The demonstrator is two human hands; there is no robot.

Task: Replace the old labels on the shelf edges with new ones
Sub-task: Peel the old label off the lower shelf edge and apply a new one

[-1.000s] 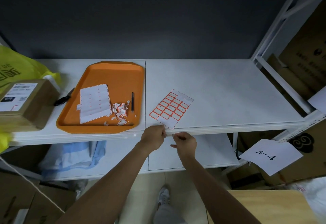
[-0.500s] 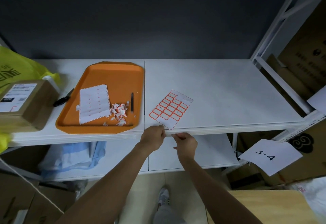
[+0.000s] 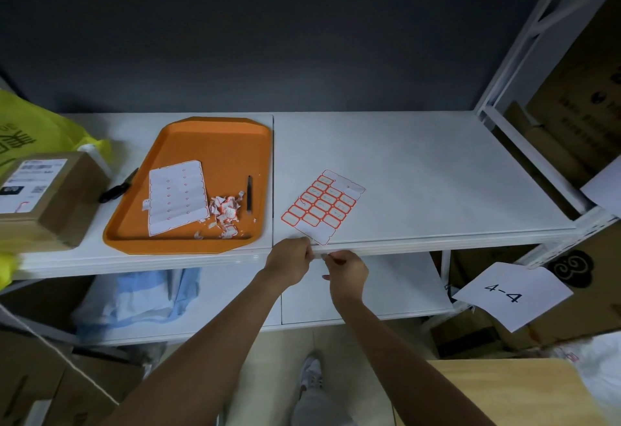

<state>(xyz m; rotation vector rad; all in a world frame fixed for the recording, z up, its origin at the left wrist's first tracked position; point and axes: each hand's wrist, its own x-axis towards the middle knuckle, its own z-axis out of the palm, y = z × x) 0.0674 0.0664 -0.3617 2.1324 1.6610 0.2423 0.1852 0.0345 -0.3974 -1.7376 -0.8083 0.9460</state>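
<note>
My left hand and my right hand are side by side at the front edge of the white shelf, fingers curled. Between their fingertips they pinch a small white label against the edge; most of it is hidden. Just behind the hands, a sheet of red-bordered new labels lies flat on the shelf. To the left, an orange tray holds an emptied label backing sheet, a pile of torn old label scraps and black tweezers.
A cardboard parcel and a yellow bag sit at the shelf's left end, with black scissors beside the tray. A "4-4" paper sign hangs at lower right. Blue cloth lies on the lower shelf.
Both hands stay at the same spot on the shelf edge; the fingers have only shifted slightly.
</note>
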